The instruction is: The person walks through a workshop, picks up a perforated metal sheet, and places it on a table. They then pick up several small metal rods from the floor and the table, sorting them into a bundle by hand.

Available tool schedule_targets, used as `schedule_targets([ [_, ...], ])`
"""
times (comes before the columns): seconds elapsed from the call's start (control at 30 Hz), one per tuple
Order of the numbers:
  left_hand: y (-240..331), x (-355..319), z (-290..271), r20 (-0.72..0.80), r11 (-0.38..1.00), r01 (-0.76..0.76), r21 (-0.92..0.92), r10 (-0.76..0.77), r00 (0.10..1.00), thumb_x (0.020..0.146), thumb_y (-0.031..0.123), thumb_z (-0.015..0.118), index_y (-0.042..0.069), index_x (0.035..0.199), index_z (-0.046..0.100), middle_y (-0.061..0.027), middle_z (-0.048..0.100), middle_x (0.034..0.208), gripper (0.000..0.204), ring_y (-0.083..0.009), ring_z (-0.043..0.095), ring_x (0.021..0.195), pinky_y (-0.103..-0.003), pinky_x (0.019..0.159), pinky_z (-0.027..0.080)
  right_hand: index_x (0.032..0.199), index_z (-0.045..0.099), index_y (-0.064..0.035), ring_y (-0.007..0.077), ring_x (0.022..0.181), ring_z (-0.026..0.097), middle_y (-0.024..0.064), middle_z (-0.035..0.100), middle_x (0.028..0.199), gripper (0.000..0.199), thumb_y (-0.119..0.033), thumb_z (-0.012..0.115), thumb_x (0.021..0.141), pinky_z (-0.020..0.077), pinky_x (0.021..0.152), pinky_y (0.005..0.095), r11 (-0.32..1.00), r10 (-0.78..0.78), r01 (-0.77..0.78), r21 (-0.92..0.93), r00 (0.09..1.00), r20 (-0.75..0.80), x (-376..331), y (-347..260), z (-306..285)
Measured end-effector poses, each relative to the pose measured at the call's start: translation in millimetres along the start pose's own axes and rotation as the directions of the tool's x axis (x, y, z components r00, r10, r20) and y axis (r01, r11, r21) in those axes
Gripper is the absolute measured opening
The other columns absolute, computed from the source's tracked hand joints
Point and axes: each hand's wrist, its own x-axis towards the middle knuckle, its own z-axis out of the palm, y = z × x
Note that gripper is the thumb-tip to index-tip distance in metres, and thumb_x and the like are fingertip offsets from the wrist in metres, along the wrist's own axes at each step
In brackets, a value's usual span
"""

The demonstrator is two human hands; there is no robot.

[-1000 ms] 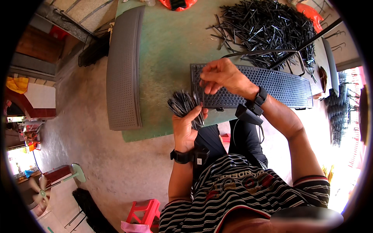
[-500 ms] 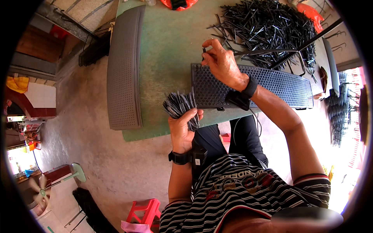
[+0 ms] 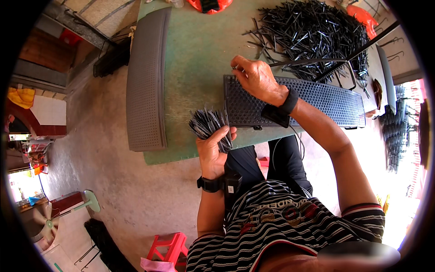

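My left hand [image 3: 213, 147] is closed round a thick bundle of thin black strips [image 3: 206, 123], their ends fanning out above the thumb. It is beside the left end of a long black panel full of round holes [image 3: 312, 97]. Over that panel's far left corner is my right hand [image 3: 259, 79], thumb and forefinger brought together in a pinch. A tiny dark bit shows at the fingertips, too small to name. Whether the fingertips touch the panel I cannot tell.
A large heap of loose black strips [image 3: 312, 36] lies at the far right of the green table [image 3: 195, 59]. Grey perforated panels [image 3: 146, 90] are stacked along its left edge. A black metal rod frame [image 3: 351, 59] crosses near the heap. A red stool [image 3: 167, 247] stands lower left.
My right hand has shifted slightly down and left, and the short black piece that stood out between its fingertips no longer shows clearly. My left hand keeps its bundle almost still.
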Motion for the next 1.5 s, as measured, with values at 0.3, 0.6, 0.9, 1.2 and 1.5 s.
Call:
schedule_targets([
  [0.3,-2.1,-1.0,-1.1,0.016,0.999,0.045,0.018,-0.046,0.999,0.07,-0.006,0.059,-0.001,0.087,0.057,-0.0111,0.061,0.077,0.018,-0.0238,0.061,0.067,-0.034,0.057,0.051,0.078,0.058,0.0006,0.0289,0.052,0.058,0.0165,0.058,0.06,0.019,-0.017,0.062,0.074,0.0454,0.047,0.0359,0.999,0.033,-0.032,0.028,0.998,-0.057,-14.6,2.1,1.7],
  [0.6,-5.8,-4.3,11.5,0.059,0.999,0.024,-0.03,-0.023,0.998,0.069,-0.007,0.062,-0.002,0.086,0.057,-0.0108,0.061,0.076,0.018,-0.0224,0.062,0.062,-0.031,0.053,0.051,0.082,0.059,0.0066,0.0125,0.055,0.06,0.0097,0.061,0.068,0.019,-0.012,0.055,0.081,0.0481,0.045,0.022,0.52,0.353,-0.583,0.625,0.813,0.464,-22.1,-24.3,-23.4],
  [0.9,-9.1,1.1,9.2,0.016,0.997,-0.041,-0.059,0.042,0.999,0.069,-0.008,0.062,-0.003,0.085,0.056,-0.011,0.06,0.076,0.018,-0.0212,0.061,0.062,-0.03,0.053,0.05,0.082,0.057,0.0076,0.0129,0.052,0.06,0.01,0.06,0.065,0.029,-0.021,0.055,0.084,0.0482,0.044,0.0222,0.607,0.367,-0.659,0.444,0.728,0.579,-41.7,-27.9,-7.5],
  [1.2,-3.4,-3.1,9.3,0.15,1.0,-0.007,-0.013,0.009,0.989,0.068,-0.009,0.062,-0.003,0.085,0.056,-0.0103,0.06,0.075,0.02,-0.0212,0.061,0.062,-0.031,0.054,0.051,0.083,0.059,0.0056,0.0117,0.051,0.056,0.01,0.061,0.071,0.019,-0.014,0.056,0.082,0.0477,0.046,0.0212,0.238,0.343,-0.835,0.496,0.55,0.761,-44.2,-26.6,-8.0],
  [1.5,-1.1,0.5,3.6,0.055,0.999,0.021,0.028,-0.022,0.998,0.069,-0.005,0.061,-0.001,0.091,0.057,-0.0087,0.06,0.078,0.023,-0.0231,0.062,0.066,-0.033,0.059,0.052,0.086,0.054,0.0086,0.0149,0.054,0.06,0.0092,0.058,0.069,0.017,-0.008,0.055,0.081,0.0496,0.046,0.023,0.443,0.394,-0.592,0.673,0.803,0.447,-24.0,-28.9,-13.5],
])
